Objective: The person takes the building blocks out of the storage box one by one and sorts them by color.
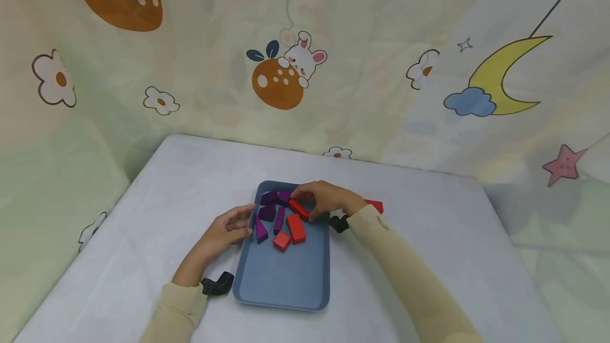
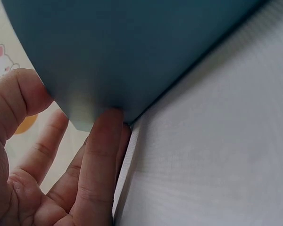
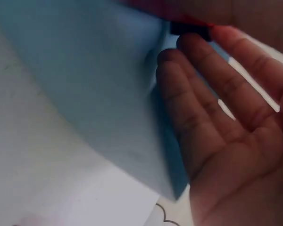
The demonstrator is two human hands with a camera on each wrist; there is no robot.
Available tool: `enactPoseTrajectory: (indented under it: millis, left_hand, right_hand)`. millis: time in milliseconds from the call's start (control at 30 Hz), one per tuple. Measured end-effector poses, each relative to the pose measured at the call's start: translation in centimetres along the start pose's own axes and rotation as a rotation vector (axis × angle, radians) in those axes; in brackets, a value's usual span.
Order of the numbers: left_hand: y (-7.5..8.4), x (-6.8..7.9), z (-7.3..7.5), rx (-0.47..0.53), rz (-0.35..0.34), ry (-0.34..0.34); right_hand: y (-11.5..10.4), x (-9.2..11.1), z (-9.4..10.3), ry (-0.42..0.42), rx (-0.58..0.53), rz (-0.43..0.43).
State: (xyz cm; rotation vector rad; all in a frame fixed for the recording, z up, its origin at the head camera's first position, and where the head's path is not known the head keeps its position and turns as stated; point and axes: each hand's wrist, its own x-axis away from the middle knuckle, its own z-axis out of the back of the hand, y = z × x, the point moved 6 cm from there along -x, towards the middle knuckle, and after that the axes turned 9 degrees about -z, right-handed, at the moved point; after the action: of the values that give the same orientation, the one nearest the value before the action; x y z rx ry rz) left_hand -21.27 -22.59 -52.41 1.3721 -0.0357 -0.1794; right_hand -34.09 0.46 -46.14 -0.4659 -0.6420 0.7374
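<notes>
A blue-grey tray (image 1: 283,282) carries purple and red blocks. My right hand (image 1: 330,197) reaches over its right rim and pinches a long red block (image 1: 298,209) near the far end. Close by lie a red rectangular block (image 1: 296,228) and a red cube (image 1: 281,241). Purple blocks, among them a triangular one (image 1: 260,229) and a narrow bar (image 1: 279,220), fill the far left. My left hand (image 1: 223,233) touches the tray's left side with extended fingers; in the left wrist view its fingertips meet the tray wall (image 2: 108,47). The right wrist view shows little of the held block.
Another red block (image 1: 374,206) lies on the white table (image 1: 410,269) right of the tray, partly hidden by my right wrist. Black wrist mounts (image 1: 218,283) sit on both wrists. A patterned cloth (image 1: 209,57) hangs behind the table.
</notes>
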Motion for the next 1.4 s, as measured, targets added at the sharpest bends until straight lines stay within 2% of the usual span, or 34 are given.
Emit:
enactPoseTrajectory:
  millis: [167,367,533,700,833,1033,1233,1400]
  left_hand:
    - [0.1,0.0,-0.1,0.013,0.009,-0.004]
    - [0.2,0.0,-0.1,0.019,0.002,-0.006]
    - [-0.1,0.0,-0.2,0.008,0.016,-0.008]
    - [-0.2,0.1,0.0,0.004,0.026,-0.003]
    - [-0.1,0.2,0.2,0.005,0.022,-0.001]
    - [0.0,0.4,0.3,0.003,0.025,-0.004]
    - [0.2,0.3,0.0,0.017,0.014,-0.01]
    - [0.1,0.1,-0.2,0.037,-0.004,-0.017]
  right_hand:
    - [0.5,0.0,0.0,0.016,-0.039,-0.002]
    - [1.0,1.0,0.8,0.102,-0.239,0.05]
    - [1.0,3.8,1.9,0.173,-0.416,0.151]
    - [2.2,7.2,3.3,0.27,-0.486,0.174]
    - [4.7,9.7,4.4,0.36,-0.493,0.131]
    - [9.1,13.5,5.5,0.461,-0.433,-0.011]
    - [13.0,16.2,5.6,0.493,-0.398,-0.136]
    - [15.9,17.0,5.0,0.484,-0.426,-0.215]
